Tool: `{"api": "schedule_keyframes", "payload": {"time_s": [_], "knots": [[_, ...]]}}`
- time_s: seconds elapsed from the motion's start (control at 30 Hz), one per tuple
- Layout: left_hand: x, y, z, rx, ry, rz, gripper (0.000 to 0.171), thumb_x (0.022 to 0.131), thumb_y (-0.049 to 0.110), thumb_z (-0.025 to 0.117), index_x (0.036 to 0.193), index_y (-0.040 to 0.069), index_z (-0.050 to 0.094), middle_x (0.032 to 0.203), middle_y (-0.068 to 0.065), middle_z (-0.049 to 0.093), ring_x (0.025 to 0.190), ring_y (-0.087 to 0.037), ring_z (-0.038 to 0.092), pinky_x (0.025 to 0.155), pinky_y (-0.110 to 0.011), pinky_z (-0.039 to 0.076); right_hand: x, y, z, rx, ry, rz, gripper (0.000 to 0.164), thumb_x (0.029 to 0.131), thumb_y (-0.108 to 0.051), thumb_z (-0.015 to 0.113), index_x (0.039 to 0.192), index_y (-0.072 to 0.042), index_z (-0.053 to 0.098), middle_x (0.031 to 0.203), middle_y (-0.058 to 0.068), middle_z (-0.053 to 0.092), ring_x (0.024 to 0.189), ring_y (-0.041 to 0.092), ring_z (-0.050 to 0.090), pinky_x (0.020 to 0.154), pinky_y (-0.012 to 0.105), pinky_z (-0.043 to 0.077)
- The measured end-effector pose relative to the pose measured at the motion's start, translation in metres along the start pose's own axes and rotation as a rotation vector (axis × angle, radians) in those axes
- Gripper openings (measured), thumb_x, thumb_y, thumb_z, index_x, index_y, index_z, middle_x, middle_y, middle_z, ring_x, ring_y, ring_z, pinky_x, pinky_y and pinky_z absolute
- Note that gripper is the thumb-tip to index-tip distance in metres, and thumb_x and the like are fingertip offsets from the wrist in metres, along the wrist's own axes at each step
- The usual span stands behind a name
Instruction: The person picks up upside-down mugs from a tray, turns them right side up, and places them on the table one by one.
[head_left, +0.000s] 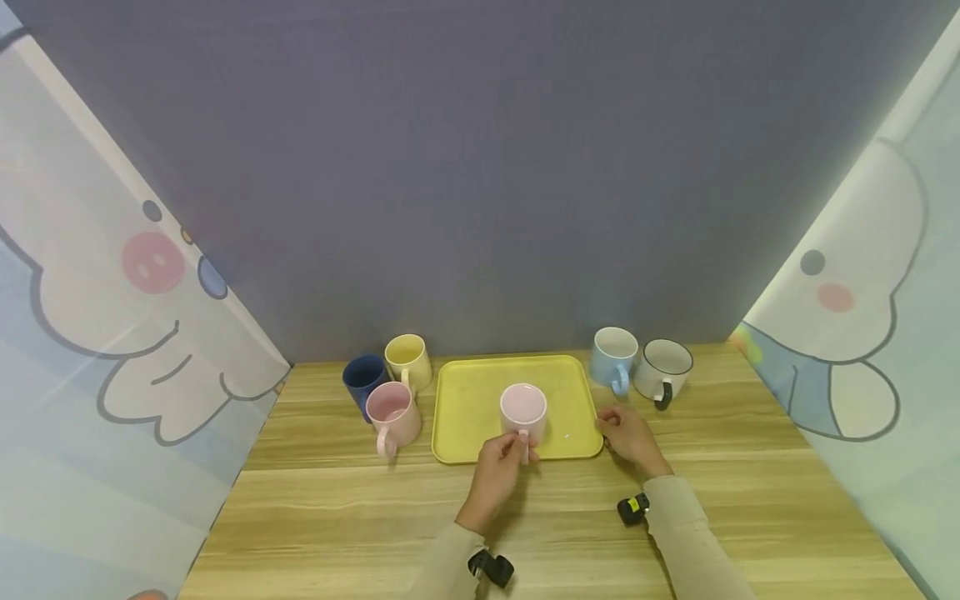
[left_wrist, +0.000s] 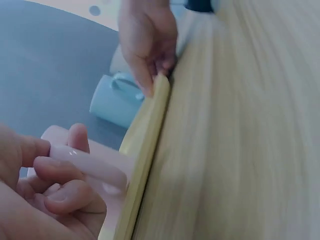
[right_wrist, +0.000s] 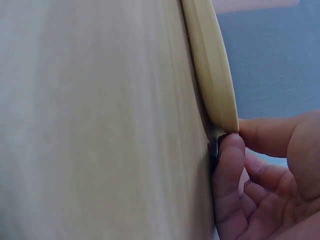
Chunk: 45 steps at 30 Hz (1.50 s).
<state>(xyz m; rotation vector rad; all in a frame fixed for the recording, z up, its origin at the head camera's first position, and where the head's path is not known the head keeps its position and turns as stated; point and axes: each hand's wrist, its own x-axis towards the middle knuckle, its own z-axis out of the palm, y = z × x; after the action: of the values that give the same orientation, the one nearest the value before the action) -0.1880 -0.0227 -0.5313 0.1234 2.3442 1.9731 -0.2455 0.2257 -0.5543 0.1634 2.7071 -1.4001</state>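
A pale pink mug (head_left: 513, 423) stands upright on a yellow tray (head_left: 468, 404), its handle turned toward me. My left hand (head_left: 496, 475) pinches that handle (left_wrist: 92, 166) between thumb and fingers, as the left wrist view shows close up. At the tray's near right corner is my right hand (head_left: 630, 437). In the right wrist view its thumb and forefinger pinch the tray rim (right_wrist: 215, 75), with a fingertip low against the tabletop. The tray looks flat on the table in the head view.
Left of the tray stand a dark blue mug (head_left: 363, 382), a yellow mug (head_left: 414, 371) and a pink mug (head_left: 405, 425). To its right are a light blue mug (head_left: 606, 368) and a white mug (head_left: 651, 385) with black rim and handle. A grey wall (head_left: 480, 183) closes the back.
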Motion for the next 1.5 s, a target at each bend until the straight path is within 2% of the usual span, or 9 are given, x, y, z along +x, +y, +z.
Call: {"api": "schedule_keyframes", "payload": {"time_s": [0.17, 0.33, 0.43, 0.57, 0.77, 0.9, 1.07, 1.4, 1.5], "knots": [[0.004, -0.004, 0.001, -0.089, 0.003, -0.065, 0.038, 0.1, 0.025, 0.05, 0.093, -0.009, 0.067, 0.083, -0.023, 0.067, 0.083, -0.016, 0.059, 0.08, -0.026, 0.04, 0.0, 0.0, 0.0, 0.001, 0.002, 0.004, 0.025, 0.094, -0.016, 0.057, 0.109, 0.003, 0.061, 0.08, 0.007, 0.061, 0.063, 0.014, 0.056, 0.054, 0.026, 0.045], [0.008, -0.003, -0.004, -0.081, 0.028, -0.058, 0.04, 0.099, 0.027, 0.052, 0.09, -0.009, 0.067, 0.083, -0.027, 0.066, 0.073, -0.014, 0.055, 0.065, -0.022, 0.04, 0.0, 0.0, 0.0, 0.001, 0.002, 0.01, 0.024, 0.094, -0.016, 0.058, 0.108, 0.003, 0.061, 0.079, 0.007, 0.061, 0.062, 0.013, 0.055, 0.055, 0.025, 0.045], [0.01, 0.0, -0.006, -0.069, 0.052, -0.047, 0.038, 0.099, 0.027, 0.053, 0.088, -0.007, 0.067, 0.075, -0.02, 0.064, 0.063, -0.01, 0.05, 0.056, -0.019, 0.039, 0.0, 0.0, 0.0, 0.014, 0.004, 0.011, 0.024, 0.093, -0.015, 0.058, 0.108, 0.003, 0.06, 0.078, 0.007, 0.061, 0.061, 0.013, 0.055, 0.054, 0.025, 0.045], [0.014, 0.004, -0.009, -0.105, 0.084, -0.063, 0.036, 0.098, 0.026, 0.055, 0.085, -0.006, 0.067, 0.068, -0.005, 0.057, 0.052, -0.008, 0.047, 0.049, -0.019, 0.04, 0.0, 0.0, 0.0, 0.031, 0.001, 0.012, 0.025, 0.093, -0.015, 0.058, 0.109, 0.004, 0.06, 0.078, 0.007, 0.061, 0.061, 0.014, 0.055, 0.053, 0.025, 0.045], [0.015, 0.009, -0.014, -0.138, 0.099, -0.082, 0.036, 0.098, 0.027, 0.055, 0.086, -0.005, 0.066, 0.066, -0.001, 0.054, 0.049, -0.007, 0.045, 0.046, -0.019, 0.038, 0.0, 0.0, 0.001, 0.0, 0.01, 0.011, 0.025, 0.094, -0.016, 0.057, 0.11, 0.003, 0.061, 0.079, 0.006, 0.062, 0.063, 0.014, 0.056, 0.056, 0.027, 0.046], [0.015, 0.015, -0.016, -0.118, 0.097, -0.055, 0.036, 0.098, 0.028, 0.054, 0.086, -0.004, 0.066, 0.069, -0.008, 0.057, 0.049, -0.006, 0.043, 0.045, -0.018, 0.036, -0.001, 0.0, 0.001, -0.007, 0.011, 0.018, 0.025, 0.094, -0.016, 0.057, 0.11, 0.002, 0.061, 0.08, 0.006, 0.062, 0.064, 0.014, 0.056, 0.056, 0.027, 0.045], [0.015, 0.026, -0.018, -0.062, 0.106, 0.014, 0.037, 0.098, 0.03, 0.053, 0.084, -0.001, 0.066, 0.075, -0.02, 0.059, 0.05, -0.005, 0.041, 0.045, -0.018, 0.033, -0.001, -0.001, 0.0, -0.009, 0.006, 0.021, 0.024, 0.094, -0.016, 0.057, 0.109, 0.002, 0.061, 0.08, 0.007, 0.062, 0.064, 0.015, 0.057, 0.056, 0.027, 0.045], [0.02, 0.05, -0.026, -0.045, 0.122, 0.082, 0.035, 0.098, 0.026, 0.054, 0.085, -0.003, 0.067, 0.073, -0.021, 0.059, 0.046, -0.004, 0.041, 0.045, -0.017, 0.035, -0.001, -0.001, 0.0, 0.02, 0.0, 0.02, 0.023, 0.094, -0.015, 0.057, 0.109, 0.003, 0.061, 0.079, 0.007, 0.061, 0.064, 0.015, 0.056, 0.056, 0.027, 0.046], [0.019, 0.062, -0.03, -0.035, 0.128, 0.099, 0.034, 0.099, 0.022, 0.054, 0.085, -0.007, 0.066, 0.073, -0.024, 0.058, 0.046, -0.004, 0.041, 0.045, -0.017, 0.034, -0.001, -0.001, 0.0, 0.024, -0.001, 0.015, 0.023, 0.094, -0.014, 0.057, 0.109, 0.003, 0.061, 0.078, 0.007, 0.061, 0.063, 0.015, 0.056, 0.055, 0.027, 0.046]]}}
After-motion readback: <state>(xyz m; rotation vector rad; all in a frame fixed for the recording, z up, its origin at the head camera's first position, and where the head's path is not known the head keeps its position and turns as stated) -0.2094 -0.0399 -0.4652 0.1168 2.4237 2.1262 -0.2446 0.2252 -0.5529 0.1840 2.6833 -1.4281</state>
